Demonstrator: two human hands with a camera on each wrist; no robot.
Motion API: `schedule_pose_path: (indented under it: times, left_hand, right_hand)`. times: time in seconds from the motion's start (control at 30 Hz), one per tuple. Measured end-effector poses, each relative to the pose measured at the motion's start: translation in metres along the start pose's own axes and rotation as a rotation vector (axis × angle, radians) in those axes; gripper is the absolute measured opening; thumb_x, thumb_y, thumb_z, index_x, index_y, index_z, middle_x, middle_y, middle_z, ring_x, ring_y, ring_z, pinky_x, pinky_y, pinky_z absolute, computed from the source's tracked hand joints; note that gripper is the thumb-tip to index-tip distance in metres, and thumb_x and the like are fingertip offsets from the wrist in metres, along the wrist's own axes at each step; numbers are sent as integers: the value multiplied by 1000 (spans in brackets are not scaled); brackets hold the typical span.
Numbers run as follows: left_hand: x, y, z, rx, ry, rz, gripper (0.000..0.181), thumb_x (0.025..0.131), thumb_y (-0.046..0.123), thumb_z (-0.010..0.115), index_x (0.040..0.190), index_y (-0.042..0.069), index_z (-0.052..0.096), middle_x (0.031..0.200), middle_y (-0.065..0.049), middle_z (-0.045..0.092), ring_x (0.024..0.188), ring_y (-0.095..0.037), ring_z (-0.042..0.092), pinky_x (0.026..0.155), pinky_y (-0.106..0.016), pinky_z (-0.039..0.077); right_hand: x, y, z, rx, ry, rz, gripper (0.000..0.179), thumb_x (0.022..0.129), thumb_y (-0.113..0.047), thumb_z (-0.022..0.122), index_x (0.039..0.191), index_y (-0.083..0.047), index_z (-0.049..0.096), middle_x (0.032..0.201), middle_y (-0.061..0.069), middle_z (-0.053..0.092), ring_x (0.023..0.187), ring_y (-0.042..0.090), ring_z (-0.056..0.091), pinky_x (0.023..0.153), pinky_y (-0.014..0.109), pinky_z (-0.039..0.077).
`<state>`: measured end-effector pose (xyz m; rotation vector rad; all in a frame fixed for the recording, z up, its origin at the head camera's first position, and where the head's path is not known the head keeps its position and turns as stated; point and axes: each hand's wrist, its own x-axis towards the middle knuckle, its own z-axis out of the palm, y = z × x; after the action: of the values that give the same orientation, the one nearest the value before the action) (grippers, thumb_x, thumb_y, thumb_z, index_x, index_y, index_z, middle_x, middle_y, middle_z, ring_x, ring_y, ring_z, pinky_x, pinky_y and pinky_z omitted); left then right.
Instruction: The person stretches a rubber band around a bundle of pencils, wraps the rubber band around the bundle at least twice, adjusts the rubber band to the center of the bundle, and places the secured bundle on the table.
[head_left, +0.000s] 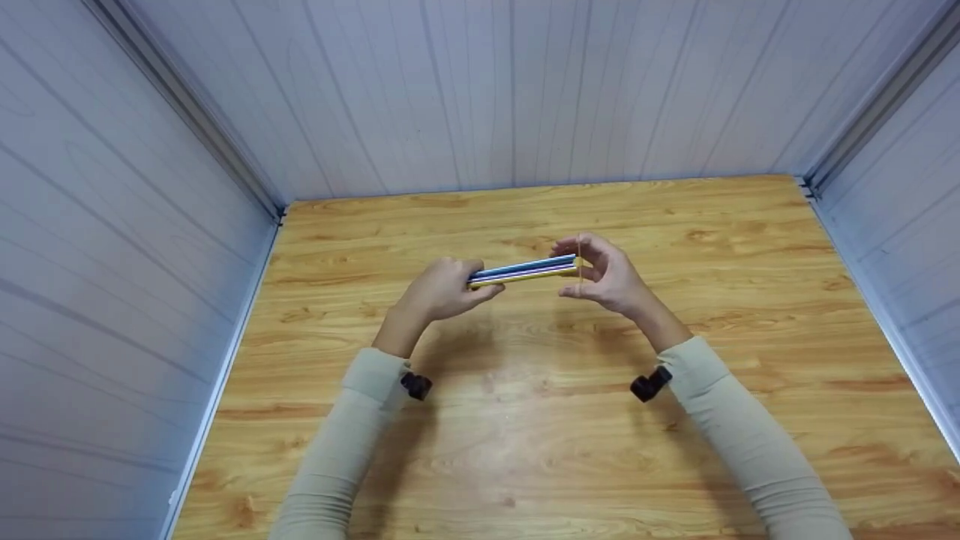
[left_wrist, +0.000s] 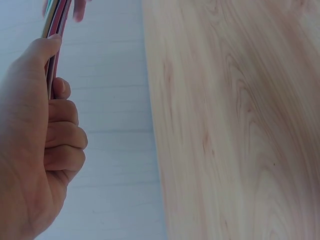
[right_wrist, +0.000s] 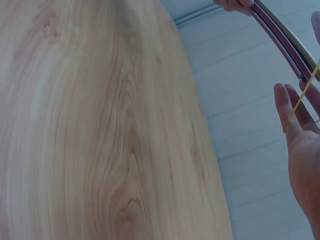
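A slim bundle of multicoloured sticks (head_left: pixel 525 271) was held aloft, a thin yellowish band (right_wrist: pixel 302 98) stretched taut at its right end.

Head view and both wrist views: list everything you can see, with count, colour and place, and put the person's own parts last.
Pencil-like sticks: several, exact count unclear; blue, white, yellow, dark red; bundled between the hands, above the table.
Rubber band: one, yellow, stretched across the right hand's fingers near the sticks' end.
Table: one, yellow-brown wood grain, below the hands.
Wall panels: three, pale bluish-white, at back, left and right.
Corner strips: two, grey, where the walls meet.
Wrist cameras: two, black, one at each cuff.
Sleeves: two, pale beige, on the forearms.
Left hand: one, bare, gripping the sticks.
Right hand: one, bare, fingers spread around the sticks' other end.
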<state>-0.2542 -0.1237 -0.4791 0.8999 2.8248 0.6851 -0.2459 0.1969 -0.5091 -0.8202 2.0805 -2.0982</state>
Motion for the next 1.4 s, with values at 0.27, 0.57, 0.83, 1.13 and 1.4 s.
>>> schedule_pose_path:
  times: [0.27, 0.57, 0.83, 1.13, 1.4]
  left_hand:
    - [3, 7, 5, -22, -18, 7, 44, 111, 48, 69, 90, 10, 61, 68, 5, 42, 58, -10, 35, 58, -27, 32]
    - [3, 6, 14, 15, -41, 53, 42, 111, 45, 69, 90, 10, 61, 69, 7, 43, 57, -8, 36, 56, -24, 30]
    - [4, 4, 21, 74, -84, 56, 45, 114, 48, 64, 87, 12, 59, 67, 6, 41, 56, -8, 35, 56, -25, 30]
    - [3, 0, 25, 49, -120, -22, 44, 114, 48, 63, 88, 12, 61, 68, 5, 43, 58, -10, 38, 58, -27, 32]
    - [3, 0, 25, 15, -101, -70, 49, 113, 53, 62, 84, 14, 58, 65, 7, 39, 55, -8, 35, 57, -27, 33]
  right_hand:
    - [7, -1, 15, -37, -33, -30, 65, 89, 4, 92, 143, 16, 59, 135, -14, 77, 130, 8, 74, 107, 25, 63]
    - [7, -1, 18, -115, -41, -6, 56, 85, 17, 87, 138, 11, 69, 135, 13, 82, 125, 5, 76, 102, 23, 63]
    - [9, -8, 15, -152, -69, -1, 47, 91, 7, 89, 135, 11, 73, 137, 37, 74, 125, 10, 79, 97, 23, 65]
    - [18, -23, 11, -184, -47, -90, 41, 89, 13, 87, 129, 13, 76, 130, 36, 76, 117, -1, 79, 104, 27, 65]
    - [20, -24, 14, -235, -99, -176, 41, 86, 10, 91, 125, 12, 79, 124, -14, 85, 109, -2, 78, 96, 18, 63]
